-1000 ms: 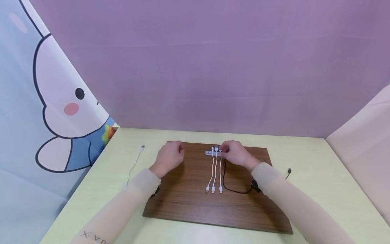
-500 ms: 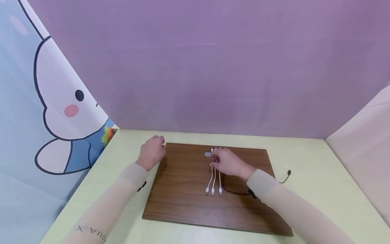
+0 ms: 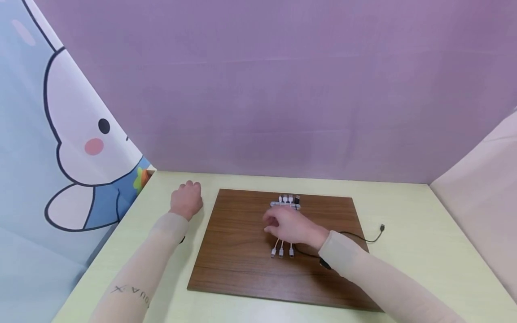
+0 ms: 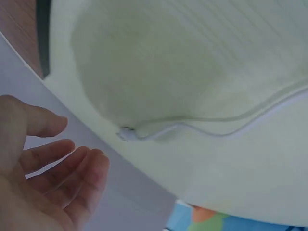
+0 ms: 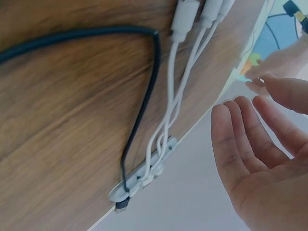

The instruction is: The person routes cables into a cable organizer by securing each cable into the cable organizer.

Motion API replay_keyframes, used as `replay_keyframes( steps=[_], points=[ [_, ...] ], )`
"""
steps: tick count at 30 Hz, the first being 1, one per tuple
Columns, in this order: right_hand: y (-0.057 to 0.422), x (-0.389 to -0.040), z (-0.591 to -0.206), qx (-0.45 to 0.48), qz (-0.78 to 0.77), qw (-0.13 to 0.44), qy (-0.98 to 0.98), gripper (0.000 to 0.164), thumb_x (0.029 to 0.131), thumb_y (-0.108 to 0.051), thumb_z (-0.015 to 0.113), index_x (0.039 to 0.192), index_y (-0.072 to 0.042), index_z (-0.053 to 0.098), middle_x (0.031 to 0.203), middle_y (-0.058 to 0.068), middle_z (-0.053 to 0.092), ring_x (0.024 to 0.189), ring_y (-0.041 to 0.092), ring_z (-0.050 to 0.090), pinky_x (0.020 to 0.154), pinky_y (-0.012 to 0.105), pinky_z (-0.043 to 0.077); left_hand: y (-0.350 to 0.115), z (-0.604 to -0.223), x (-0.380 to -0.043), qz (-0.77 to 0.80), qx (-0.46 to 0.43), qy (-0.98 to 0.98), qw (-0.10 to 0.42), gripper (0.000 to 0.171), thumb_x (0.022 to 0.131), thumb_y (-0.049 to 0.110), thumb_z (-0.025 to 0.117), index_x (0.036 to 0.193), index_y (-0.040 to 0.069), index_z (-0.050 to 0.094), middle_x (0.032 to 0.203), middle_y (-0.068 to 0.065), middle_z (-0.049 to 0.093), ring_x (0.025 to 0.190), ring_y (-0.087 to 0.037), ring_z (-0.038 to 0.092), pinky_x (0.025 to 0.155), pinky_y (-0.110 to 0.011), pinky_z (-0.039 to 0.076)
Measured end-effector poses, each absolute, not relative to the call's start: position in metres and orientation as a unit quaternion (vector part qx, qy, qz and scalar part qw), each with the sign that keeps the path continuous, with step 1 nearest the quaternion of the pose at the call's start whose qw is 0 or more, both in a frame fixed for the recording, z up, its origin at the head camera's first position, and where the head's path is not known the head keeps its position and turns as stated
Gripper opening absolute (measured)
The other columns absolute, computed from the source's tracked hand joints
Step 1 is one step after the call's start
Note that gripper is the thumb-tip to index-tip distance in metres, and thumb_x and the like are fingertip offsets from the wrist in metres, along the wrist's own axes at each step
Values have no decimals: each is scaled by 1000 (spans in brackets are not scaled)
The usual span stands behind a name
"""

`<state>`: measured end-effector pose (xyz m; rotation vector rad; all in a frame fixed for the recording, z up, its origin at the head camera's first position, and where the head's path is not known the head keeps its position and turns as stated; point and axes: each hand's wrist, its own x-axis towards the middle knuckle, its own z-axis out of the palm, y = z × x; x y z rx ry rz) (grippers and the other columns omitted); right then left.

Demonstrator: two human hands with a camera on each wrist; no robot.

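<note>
My left hand [image 3: 186,200] hovers over the table's back left, off the board, fingers relaxed and holding nothing. Below it a white USB cable [image 4: 180,125] lies on the table in the left wrist view; in the head view the hand and arm hide it. My right hand [image 3: 288,224] hangs over the brown board [image 3: 238,264], its fingers loosely bent with nothing between them. Just beyond it sits a grey cable holder [image 5: 118,191]. Three white cables [image 5: 170,72] and a black cable [image 5: 144,101] run through its slots, plugs at the far side.
The black cable's other plug [image 3: 382,227] lies on the pale table [image 3: 420,251] right of the board. White connector ends [image 3: 281,253] point toward the person. A purple cloth [image 3: 291,89] stands behind the table, and a cartoon-printed cloth [image 3: 76,206] hangs at the left.
My right hand has left the holder's right end and moved left and nearer the person. My left hand has moved left from over the board to above the table.
</note>
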<state>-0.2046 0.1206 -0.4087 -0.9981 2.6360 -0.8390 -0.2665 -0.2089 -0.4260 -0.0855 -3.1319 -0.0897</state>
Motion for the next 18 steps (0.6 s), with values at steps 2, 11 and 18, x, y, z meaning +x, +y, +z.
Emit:
replay_keyframes(
  steps=[2,11,18],
  points=[
    [119,-203,-408,-340,-282,102,891,26,96,-16,71,119,-3,69,109,6,71,95,12,64,85,31,54,-213,-428,-268,-45,-10,-999,-14,28,95,6,53,117,-11,59,110,-27,58,103,-45,59,77,-59,54],
    [110,-191,-406,-357,-259,103,892,23,96,-19,72,116,-7,71,108,1,69,96,11,63,85,29,53,-228,-437,-264,-67,20,-994,-83,34,98,7,44,124,-13,52,122,-34,45,114,-52,48,85,-62,50],
    [107,-188,-408,-361,-265,108,888,26,97,-19,71,119,-7,71,112,2,68,96,9,63,85,29,54,-229,-438,-263,-87,29,-994,-66,29,95,4,50,118,-14,53,116,-34,49,107,-51,54,79,-61,53]
  ],
)
